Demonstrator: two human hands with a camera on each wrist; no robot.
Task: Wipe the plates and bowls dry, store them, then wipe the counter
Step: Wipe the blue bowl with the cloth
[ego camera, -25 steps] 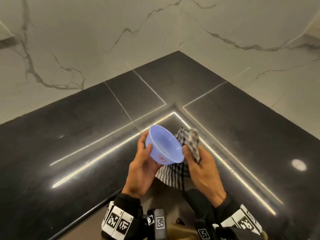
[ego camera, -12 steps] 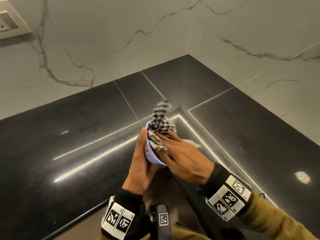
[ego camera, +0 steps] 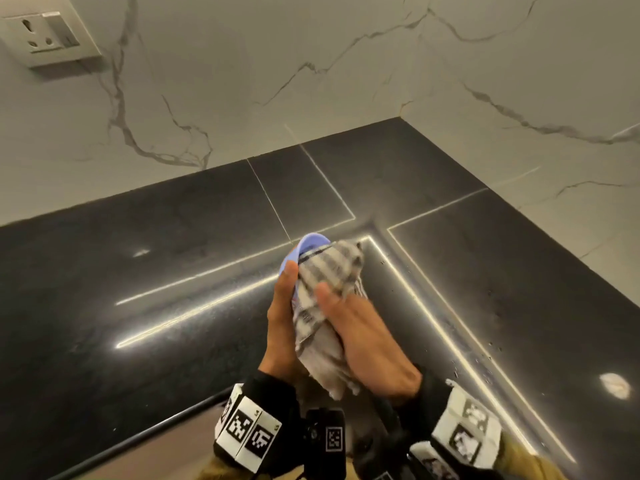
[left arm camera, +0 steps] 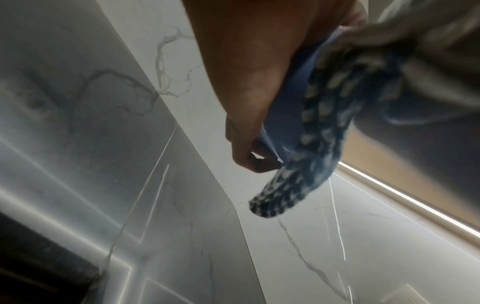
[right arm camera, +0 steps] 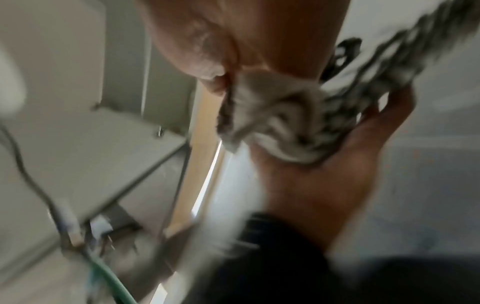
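Note:
A small light-blue plastic bowl [ego camera: 308,245] is held above the black counter [ego camera: 138,289], tipped on its side with its mouth to the right. My left hand [ego camera: 282,317] grips the bowl at its rim, thumb on top; the left wrist view shows the blue rim [left arm camera: 293,90] under the palm. A black-and-white checked cloth [ego camera: 329,282] fills the bowl's mouth and hangs down below it. My right hand [ego camera: 363,334] holds the cloth and presses it into the bowl. In the blurred right wrist view the cloth [right arm camera: 293,121] is bunched in that hand. Most of the bowl is hidden.
The counter runs into a corner between two white marble walls [ego camera: 311,64]. A wall socket [ego camera: 45,34] sits at the upper left. Water drops [ego camera: 485,362] dot the counter on the right. The counter's front edge [ego camera: 156,427] runs below my hands.
A second ago the bowl was uncovered with the cloth beside it. The right hand pushed the cloth into the bowl and has since turned, so the cloth now wraps over the bowl's mouth and lower side.

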